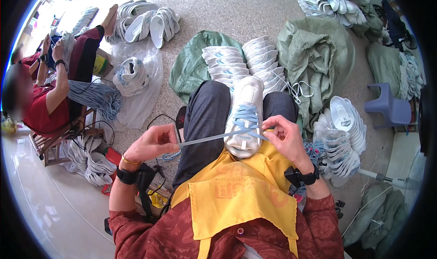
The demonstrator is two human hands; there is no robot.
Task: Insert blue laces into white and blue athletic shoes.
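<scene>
A white shoe (pixel 250 89) rests on my lap between my thighs, its toe pointing away from me. A light blue shoelace (pixel 207 139) is threaded crosswise through its eyelets. My left hand (pixel 152 144), off to the shoe's left, pinches one lace end, and that stretch runs taut to the shoe. Close by the shoe's right side, my right hand (pixel 286 138) has thumb and fingers closed on the lace's other, shorter end. The two strands cross near the upper eyelets. Under the shoe's heel end lies my yellow apron (pixel 246 195).
Stacked white shoe uppers (pixel 226 63) stand beyond my knees, between a green sack (pixel 189 65) and a grey-green sack (pixel 314 45). More uppers (pixel 339 136) are piled at right, near a purple stool (pixel 388 105). At left, a seated person (pixel 48 99) works beside a blue lace bundle (pixel 98 97).
</scene>
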